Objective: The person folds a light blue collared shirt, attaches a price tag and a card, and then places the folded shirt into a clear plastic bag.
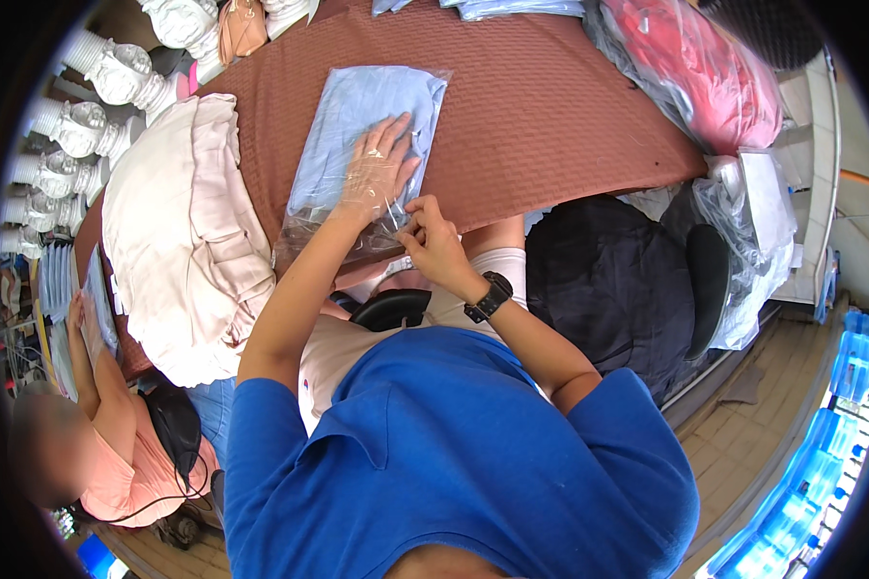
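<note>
A folded light blue garment (pixel 362 121) lies in a clear plastic bag (pixel 304 230) at the table's near edge. My left hand (pixel 381 169) rests flat on the garment with its fingers stretched out. Plastic glints cross its back and wrist, so it seems to be inside the bag. Close beside that wrist, my right hand (pixel 430 236) pinches the bag's open near edge between thumb and fingers. The near end of the bag hangs crumpled over the table edge. A black watch is on my right wrist.
A brown-covered table (pixel 531 116) spreads ahead. Cream fabric (pixel 179 241) is heaped on its left, and bagged pink-red fabric (pixel 695 72) sits far right. Black fabric (pixel 608 280) lies right of my legs. At left, a person in pink (pixel 126 444) handles a light blue bagged item (pixel 99 299).
</note>
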The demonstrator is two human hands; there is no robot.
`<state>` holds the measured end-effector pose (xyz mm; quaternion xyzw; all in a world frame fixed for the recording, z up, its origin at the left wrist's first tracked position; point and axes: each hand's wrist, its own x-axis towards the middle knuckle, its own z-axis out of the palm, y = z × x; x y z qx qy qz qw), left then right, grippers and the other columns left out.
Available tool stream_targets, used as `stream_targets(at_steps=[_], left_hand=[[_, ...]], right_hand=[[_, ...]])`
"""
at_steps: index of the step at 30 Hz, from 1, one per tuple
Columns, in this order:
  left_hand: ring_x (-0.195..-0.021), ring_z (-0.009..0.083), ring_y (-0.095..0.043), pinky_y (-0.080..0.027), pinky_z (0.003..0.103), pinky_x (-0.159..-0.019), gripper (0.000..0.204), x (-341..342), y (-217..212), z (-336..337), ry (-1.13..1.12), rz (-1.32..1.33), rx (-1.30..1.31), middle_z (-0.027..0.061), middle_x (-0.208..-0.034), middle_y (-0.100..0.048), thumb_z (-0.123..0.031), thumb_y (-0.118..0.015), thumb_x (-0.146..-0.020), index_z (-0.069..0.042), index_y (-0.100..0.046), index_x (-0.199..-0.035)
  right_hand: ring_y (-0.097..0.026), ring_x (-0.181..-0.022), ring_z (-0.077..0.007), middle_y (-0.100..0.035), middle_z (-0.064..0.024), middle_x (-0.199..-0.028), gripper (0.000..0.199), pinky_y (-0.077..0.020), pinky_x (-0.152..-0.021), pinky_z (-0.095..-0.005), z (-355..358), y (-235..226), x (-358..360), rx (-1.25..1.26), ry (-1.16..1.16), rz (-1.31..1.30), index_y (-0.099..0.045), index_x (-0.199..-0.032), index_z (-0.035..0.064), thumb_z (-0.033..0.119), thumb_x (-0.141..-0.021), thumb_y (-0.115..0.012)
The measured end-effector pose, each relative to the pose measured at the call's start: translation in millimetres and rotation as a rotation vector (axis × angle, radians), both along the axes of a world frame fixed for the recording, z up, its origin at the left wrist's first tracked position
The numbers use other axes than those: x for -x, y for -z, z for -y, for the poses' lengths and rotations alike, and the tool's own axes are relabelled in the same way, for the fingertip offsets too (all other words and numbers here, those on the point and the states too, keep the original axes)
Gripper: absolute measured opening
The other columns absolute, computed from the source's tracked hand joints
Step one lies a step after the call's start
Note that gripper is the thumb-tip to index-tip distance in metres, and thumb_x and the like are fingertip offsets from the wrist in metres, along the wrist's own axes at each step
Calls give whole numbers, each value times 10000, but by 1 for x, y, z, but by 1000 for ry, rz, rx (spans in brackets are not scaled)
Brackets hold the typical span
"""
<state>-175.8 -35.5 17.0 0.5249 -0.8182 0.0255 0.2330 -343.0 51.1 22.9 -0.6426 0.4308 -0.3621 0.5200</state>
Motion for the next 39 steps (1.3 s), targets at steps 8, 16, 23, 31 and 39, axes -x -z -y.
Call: stream_targets(at_steps=[8,16,23,31,39], left_hand=[[-1457,336,-383,-214,545,-1234,530,-1,7,12,104,-128,9,113,-1460,-546,-215,-579,-998,-114,-456,-1504],[-1514,269,-288,-155,559,-1246,474,1,1,5,214,116,-5,7,-1555,-455,-300,-471,-1048,-133,-480,-1492],[-1494,255,-313,-204,512,-1232,484,9,-2,7,141,194,-77,6,-1600,-396,-269,-469,-1043,-131,-472,-1507],[-1425,262,-387,-287,477,-1171,517,22,-2,27,32,116,-205,37,-1599,-394,-231,-511,-1020,-145,-447,-1526],[-1439,344,-345,-252,583,-1172,532,28,-4,30,47,34,1,60,-1632,-319,-284,-598,-963,-199,-509,-1480]], right_hand=[[-702,-728,-323,-654,-188,-805,378,-521,-646,-395,0,0,1,38,-24,-1,-430,-1186,4,-65,-881,-641],[-690,-690,-317,-644,-175,-746,378,-518,-634,-395,-2,1,2,48,-47,31,-427,-1186,-8,-64,-878,-641],[-673,-645,-282,-639,-166,-721,379,-510,-609,-384,-8,-1,0,13,-10,17,-445,-1201,-16,-52,-877,-637],[-677,-654,-267,-656,-171,-762,398,-515,-617,-376,-8,-4,11,5,-33,25,-460,-1237,-18,-37,-884,-642],[-696,-671,-245,-704,-146,-764,333,-545,-665,-366,8,-13,29,15,-167,-38,-554,-1198,-8,88,-915,-702]])
